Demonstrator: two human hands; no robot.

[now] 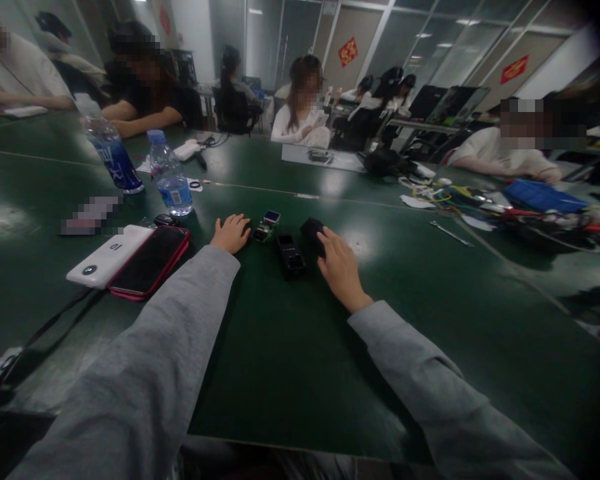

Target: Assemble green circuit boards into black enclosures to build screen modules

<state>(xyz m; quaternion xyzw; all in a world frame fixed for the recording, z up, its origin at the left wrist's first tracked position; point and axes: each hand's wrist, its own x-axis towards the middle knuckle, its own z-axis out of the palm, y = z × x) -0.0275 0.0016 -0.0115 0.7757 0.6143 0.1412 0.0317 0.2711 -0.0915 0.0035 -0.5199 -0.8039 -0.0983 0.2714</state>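
My left hand (231,233) lies on the green table with its fingers spread, holding nothing. Just to its right is a small green circuit board (263,233) with a little screen (271,217) standing at its far side. A black handheld device (291,255) with a dark display and buttons rests between my two hands. My right hand (341,267) is over the table on the right, fingers stretched out, its fingertips touching a black piece (313,235) whose kind I cannot make out. Part of that piece is hidden under the fingers.
Left of my arm lie a red-cased phone (150,262) and a white power bank (111,255). Two water bottles (171,177) stand beyond them. On the right are a wrench (451,233), tangled wires (447,193) and a blue bag-like item (545,197). Several people sit around.
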